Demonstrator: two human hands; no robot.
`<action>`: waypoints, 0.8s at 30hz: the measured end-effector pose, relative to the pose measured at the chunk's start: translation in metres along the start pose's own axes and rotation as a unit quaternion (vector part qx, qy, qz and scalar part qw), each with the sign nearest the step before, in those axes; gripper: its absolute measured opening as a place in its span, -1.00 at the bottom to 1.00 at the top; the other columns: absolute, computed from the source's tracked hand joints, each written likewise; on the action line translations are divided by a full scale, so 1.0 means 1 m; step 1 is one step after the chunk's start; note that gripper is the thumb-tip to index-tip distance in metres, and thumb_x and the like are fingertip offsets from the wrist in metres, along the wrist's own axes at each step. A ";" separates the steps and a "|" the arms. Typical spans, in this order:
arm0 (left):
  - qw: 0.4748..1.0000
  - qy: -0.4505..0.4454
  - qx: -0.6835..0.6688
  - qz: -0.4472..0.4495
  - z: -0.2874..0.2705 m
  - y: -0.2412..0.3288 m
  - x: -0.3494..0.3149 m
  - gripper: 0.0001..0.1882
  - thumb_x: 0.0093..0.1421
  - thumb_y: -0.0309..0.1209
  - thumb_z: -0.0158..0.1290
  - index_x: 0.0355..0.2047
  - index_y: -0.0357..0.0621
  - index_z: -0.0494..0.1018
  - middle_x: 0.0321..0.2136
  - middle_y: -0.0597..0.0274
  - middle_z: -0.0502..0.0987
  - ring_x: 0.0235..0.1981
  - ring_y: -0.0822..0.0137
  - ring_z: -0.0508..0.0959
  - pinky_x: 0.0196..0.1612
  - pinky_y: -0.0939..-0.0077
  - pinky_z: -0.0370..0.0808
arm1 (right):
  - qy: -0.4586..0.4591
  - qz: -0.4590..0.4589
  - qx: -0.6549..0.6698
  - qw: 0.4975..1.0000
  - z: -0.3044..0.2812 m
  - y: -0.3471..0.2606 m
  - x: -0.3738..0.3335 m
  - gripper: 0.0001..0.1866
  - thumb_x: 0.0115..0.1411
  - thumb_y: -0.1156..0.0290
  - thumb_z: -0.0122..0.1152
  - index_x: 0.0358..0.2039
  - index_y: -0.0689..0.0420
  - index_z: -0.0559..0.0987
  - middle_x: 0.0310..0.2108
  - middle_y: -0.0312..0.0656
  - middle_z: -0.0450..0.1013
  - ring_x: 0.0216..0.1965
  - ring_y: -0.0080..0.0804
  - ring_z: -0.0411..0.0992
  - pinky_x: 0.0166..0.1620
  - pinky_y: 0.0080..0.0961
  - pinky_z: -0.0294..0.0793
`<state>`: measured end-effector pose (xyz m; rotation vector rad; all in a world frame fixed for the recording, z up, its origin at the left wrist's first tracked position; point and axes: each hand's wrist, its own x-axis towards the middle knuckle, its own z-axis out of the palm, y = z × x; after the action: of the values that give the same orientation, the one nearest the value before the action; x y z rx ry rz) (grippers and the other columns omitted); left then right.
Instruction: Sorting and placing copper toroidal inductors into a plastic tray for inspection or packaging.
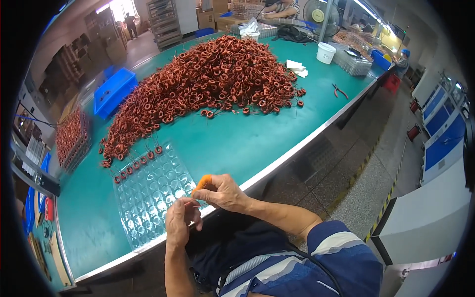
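My left hand [180, 219] and my right hand [226, 193] meet over the near right edge of the clear plastic tray [153, 199], fingertips pinched together. An orange covering wraps a finger of the right hand. Whatever the fingertips hold is mostly hidden; only a thin bit shows between them. Round pockets fill the tray, and several red ring-shaped wire coils [143, 160] sit along its far row with their leads sticking up. Beyond it spreads a big heap of the same red coils [213, 74].
Left of the heap stand a blue bin [115, 92] and a stack of coil-filled trays [72, 136]. Red-handled pliers [340, 91], a white cloth [297, 68] and a white bucket [325, 52] lie toward the right. The green table's pale edge [292, 151] runs diagonally. Other people work farther off.
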<state>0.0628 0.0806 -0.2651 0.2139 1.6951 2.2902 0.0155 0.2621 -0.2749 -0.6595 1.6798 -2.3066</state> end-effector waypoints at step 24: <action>0.986 0.088 -0.067 0.124 0.029 -0.008 0.008 -0.81 0.40 -0.36 -0.21 -0.12 -0.22 0.28 -0.62 0.26 0.33 -0.66 0.44 0.37 -0.56 0.61 0.35 | 0.056 -0.073 -0.139 0.986 0.008 -0.005 -0.006 -0.81 0.30 0.44 0.09 -0.13 0.26 0.51 -0.60 -0.32 0.41 -0.60 -0.65 0.37 -0.54 -0.70 0.32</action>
<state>0.0650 0.1118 -0.2643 0.2098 1.6669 2.6661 0.0245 0.2595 -0.2697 -0.7400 2.0971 -2.2629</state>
